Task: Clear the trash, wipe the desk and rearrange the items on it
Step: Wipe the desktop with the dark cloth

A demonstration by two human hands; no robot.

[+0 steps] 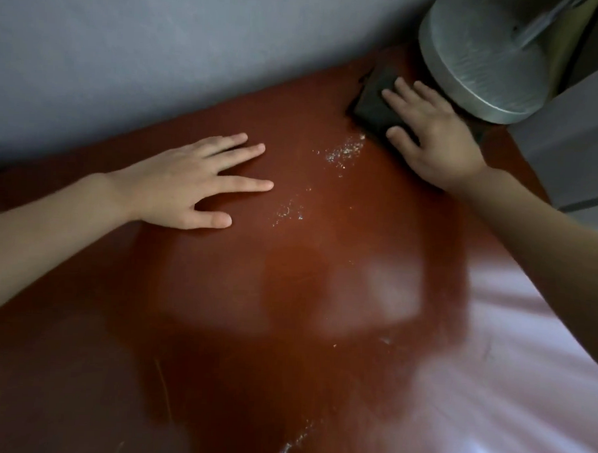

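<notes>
Here, two bare hands lie on a reddish-brown desk [252,327], one of them pressing a dark cloth.

The right hand [431,136], fingers spread, lies flat on the dark cloth [371,102] at about one o'clock, just beside a grey fan [483,59] at the desk's far corner. The left hand [190,184] lies palm down, fingers splayed, at about ten o'clock. Pale crumbs [342,153] are scattered between the hands, nearer the cloth.
</notes>
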